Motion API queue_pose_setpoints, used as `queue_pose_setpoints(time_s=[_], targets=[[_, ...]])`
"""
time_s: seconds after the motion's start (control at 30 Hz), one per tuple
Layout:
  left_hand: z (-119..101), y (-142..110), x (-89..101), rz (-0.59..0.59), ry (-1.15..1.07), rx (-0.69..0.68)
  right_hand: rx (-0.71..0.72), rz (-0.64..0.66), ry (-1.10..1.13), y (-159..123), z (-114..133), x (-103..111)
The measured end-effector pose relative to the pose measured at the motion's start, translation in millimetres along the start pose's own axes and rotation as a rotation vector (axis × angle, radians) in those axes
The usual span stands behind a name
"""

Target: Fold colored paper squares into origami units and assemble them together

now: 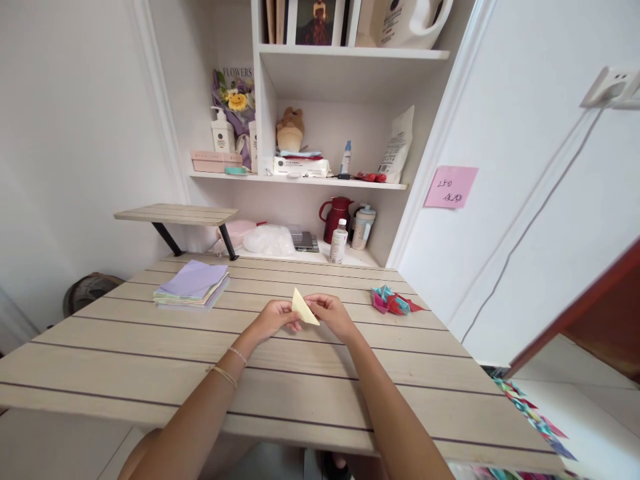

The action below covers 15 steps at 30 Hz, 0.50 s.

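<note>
A small pale yellow sheet of paper, folded into a triangle, is held up just above the middle of the desk. My left hand pinches its left edge between thumb and fingers. On the other side my right hand grips it too, its fingertips partly hidden behind the paper. To the left lies a stack of square coloured paper with a lilac sheet on top. Several folded paper pieces in red, pink and teal sit to the right.
The slatted wooden desk carries a small raised shelf at back left. Behind it, a white shelf unit holds a plastic bottle, a red jug and a cup. More folded paper lies below the desk's right side.
</note>
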<state>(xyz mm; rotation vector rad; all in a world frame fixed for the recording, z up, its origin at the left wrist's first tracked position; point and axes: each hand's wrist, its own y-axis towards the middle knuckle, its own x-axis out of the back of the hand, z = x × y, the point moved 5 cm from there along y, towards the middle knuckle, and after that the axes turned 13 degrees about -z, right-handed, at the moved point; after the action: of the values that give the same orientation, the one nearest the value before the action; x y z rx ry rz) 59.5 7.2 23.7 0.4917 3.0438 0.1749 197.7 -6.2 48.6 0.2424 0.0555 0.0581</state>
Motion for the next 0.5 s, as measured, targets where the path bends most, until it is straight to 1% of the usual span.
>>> queue_pose_setpoints(time_s=[0.1, 0.2, 0.3, 0.4, 0.5], targets=[[2.2, -0.1, -0.4, 0.02, 0.023, 0.015, -0.004, 0.037, -0.011, 0.6, -3.5, 1.6], [6.2, -1.1, -1.4, 0.051, 0.05, 0.053, -0.012, 0.077, -0.116, 1.2, -8.2, 3.7], [9.6, -1.5, -2.1, 0.07, 0.059, 0.099, 0.0, 0.07, -0.183, 2.4, -9.1, 6.4], [9.9, 0.7, 0.1, 0.023, 0.026, 0.119, 0.007, 0.026, -0.129, 3.5, -6.5, 8.3], [8.8, 3.1, 3.3, -0.039, -0.013, 0.118, -0.046, 0.008, -0.023, 3.1, -6.4, 6.5]])
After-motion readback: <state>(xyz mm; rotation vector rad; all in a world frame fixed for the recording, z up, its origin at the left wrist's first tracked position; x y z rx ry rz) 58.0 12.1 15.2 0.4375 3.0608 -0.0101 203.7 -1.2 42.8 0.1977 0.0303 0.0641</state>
